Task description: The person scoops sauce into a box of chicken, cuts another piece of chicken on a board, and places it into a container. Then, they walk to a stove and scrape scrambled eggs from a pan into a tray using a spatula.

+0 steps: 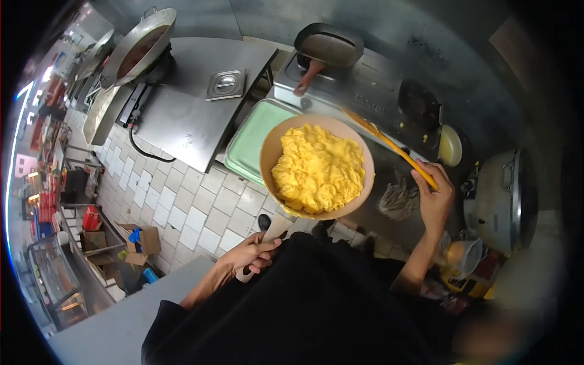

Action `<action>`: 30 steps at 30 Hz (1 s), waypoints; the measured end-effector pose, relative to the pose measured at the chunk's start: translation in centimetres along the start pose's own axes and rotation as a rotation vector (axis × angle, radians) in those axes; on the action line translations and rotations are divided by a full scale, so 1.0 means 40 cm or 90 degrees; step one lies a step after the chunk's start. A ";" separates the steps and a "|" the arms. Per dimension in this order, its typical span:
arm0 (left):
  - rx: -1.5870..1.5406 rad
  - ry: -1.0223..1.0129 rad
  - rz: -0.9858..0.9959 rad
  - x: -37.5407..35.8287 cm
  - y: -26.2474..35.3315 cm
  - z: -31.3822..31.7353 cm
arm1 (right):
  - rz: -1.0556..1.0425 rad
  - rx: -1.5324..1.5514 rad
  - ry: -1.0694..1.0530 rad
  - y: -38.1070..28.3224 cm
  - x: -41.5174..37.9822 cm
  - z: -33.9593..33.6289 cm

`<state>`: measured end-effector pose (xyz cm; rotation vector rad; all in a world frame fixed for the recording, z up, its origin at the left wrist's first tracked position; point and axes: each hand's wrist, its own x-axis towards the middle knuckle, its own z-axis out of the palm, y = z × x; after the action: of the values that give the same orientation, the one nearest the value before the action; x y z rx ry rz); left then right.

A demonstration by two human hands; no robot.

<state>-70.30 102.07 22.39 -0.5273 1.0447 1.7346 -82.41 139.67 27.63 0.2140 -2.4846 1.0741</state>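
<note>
Scrambled eggs (319,170) fill a round frying pan (266,164) with a pale rim, held in front of my body. My left hand (252,254) is wrapped round the pan's light handle (277,228). On the right, my right hand (435,191) grips an orange spatula (398,151). The spatula's head points up and left, apart from the pan, over the front edge of the stove.
A stove (365,91) carries a rectangular pan (328,52). Green trays (261,137) lie left of the held pan. A metal table (188,91) holds a steel lid (225,84) and a wok (141,48). A large pot (502,194) stands at right.
</note>
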 end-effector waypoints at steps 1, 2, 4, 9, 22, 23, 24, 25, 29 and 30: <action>-0.024 0.030 -0.006 -0.041 -0.008 -0.040 | 0.021 0.023 -0.004 -0.033 -0.035 0.040; -0.028 -0.011 0.001 -0.060 -0.024 -0.111 | 0.054 0.042 0.006 -0.069 -0.067 0.086; -0.008 0.020 -0.008 -0.133 -0.007 -0.171 | 0.106 0.101 0.029 -0.077 -0.150 0.199; 0.101 0.121 0.000 -0.240 0.081 -0.288 | 0.232 0.211 0.011 -0.179 -0.271 0.383; 0.230 0.213 -0.007 -0.238 0.329 -0.430 | 0.293 0.076 0.063 -0.129 -0.317 0.610; 0.234 0.212 -0.009 -0.236 0.350 -0.436 | 0.298 0.069 0.042 -0.113 -0.317 0.624; 0.254 0.227 -0.017 -0.235 0.366 -0.440 | 0.305 0.068 0.041 -0.103 -0.311 0.633; 0.272 0.242 -0.029 -0.236 0.378 -0.445 | 0.315 0.056 0.015 -0.092 -0.304 0.642; 0.266 0.203 -0.040 -0.225 0.422 -0.486 | 0.329 0.001 -0.002 -0.047 -0.321 0.719; 0.286 0.214 -0.035 -0.224 0.432 -0.481 | 0.339 0.003 -0.010 -0.046 -0.323 0.732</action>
<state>-84.66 79.04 25.79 -0.5605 1.5912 1.3284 -79.59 116.86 5.28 -0.4660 -2.6200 1.2743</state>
